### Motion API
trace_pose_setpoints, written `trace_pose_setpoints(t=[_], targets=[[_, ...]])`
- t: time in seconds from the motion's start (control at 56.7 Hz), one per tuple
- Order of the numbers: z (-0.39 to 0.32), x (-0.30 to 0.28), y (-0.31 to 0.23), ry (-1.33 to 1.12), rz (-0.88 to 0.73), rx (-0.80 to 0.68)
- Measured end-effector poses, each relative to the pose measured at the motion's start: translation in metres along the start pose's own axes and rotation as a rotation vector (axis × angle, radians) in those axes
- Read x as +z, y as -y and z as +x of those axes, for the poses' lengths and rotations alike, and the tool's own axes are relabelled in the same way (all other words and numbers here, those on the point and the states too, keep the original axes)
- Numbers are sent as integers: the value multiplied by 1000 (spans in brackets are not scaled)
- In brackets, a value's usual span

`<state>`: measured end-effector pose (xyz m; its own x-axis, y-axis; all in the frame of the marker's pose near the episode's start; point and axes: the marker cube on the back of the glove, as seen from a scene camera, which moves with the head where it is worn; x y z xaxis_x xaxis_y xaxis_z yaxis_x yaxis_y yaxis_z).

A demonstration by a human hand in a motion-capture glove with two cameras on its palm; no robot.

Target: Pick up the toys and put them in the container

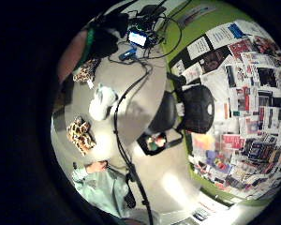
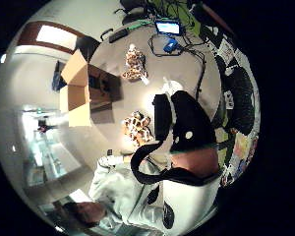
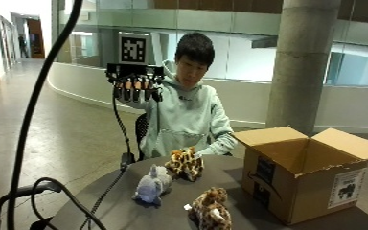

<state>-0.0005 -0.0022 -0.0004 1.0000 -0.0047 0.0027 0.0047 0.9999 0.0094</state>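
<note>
The person is holding the gloved right grip [image 3: 135, 85] raised at about head height, well above the worktop [image 3: 107, 211], with the fingers hanging fairly straight and released, grasping nothing. All three toys are still lying on the worktop: a spotted toy [image 3: 185, 164] nearest the person, a pale toy [image 3: 153, 185] just beside it, and a second spotted toy [image 3: 211, 208] nearer the camera, close to the box [image 3: 305, 172]. The box is standing open at the person's left, flaps spread, and nothing is showing inside it from here.

Judging from this, no toy is yet in the box, and the risks are lying in the descent. The first spotted toy and the pale toy are sitting so near each other that a reach for one is likely to be nudging the other toward the worktop's edge. A cable [image 3: 107, 191] is trailing across the worktop beside the pale toy and could be snagging the grip or dragging a toy. The raised flaps could be catching a toy carried in too low
</note>
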Motion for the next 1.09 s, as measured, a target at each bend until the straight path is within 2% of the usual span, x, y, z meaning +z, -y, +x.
trace_pose_setpoints(t=[0.141,0.229,0.3,0.424,0.688,0.812,0.935,1.094], targets=[[-4,0,17,10,154,-39],[-7,-3,7,9,72,-38],[-10,-2,13,16,124,-28],[-12,-4,4,15,38,-157],[-21,7,9,9,62,-119],[-23,24,13,67,46,-313],[-25,57,10,67,20,-385],[-28,97,32,-50,106,-518]])
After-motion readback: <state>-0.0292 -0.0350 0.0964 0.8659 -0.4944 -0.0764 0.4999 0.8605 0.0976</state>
